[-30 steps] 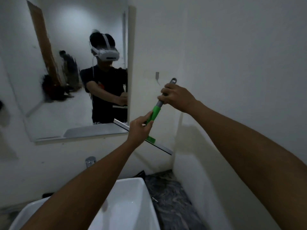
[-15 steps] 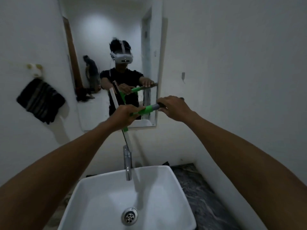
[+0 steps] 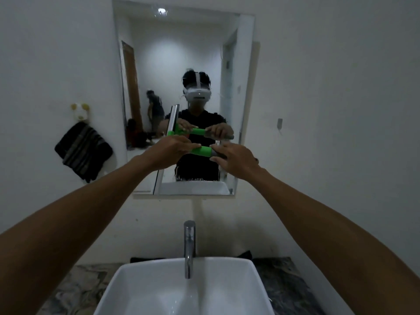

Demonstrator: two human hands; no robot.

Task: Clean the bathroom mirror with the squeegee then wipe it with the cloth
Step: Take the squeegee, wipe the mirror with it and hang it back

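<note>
The rectangular mirror (image 3: pixel 181 53) hangs on the white wall above the sink. I hold the green-handled squeegee (image 3: pixel 202 151) in front of its lower half, handle level, blade upright at the left end and running down to the mirror's bottom edge. My left hand (image 3: pixel 169 151) grips the handle near the blade. My right hand (image 3: pixel 235 159) grips the grey end of the handle. A dark striped cloth (image 3: pixel 83 151) hangs from a hook on the wall left of the mirror, away from both hands.
A white basin (image 3: pixel 141 289) with a chrome tap (image 3: pixel 189 246) stands directly below my arms on a dark marbled counter (image 3: pixel 286 280). A small hook (image 3: pixel 280 123) is on the wall right of the mirror. A person shows in the mirror's reflection.
The view has swung left, so the mirror now faces me squarely. Both hands carried the squeegee from the right wall to the mirror's lower half, and its blade turned upright.
</note>
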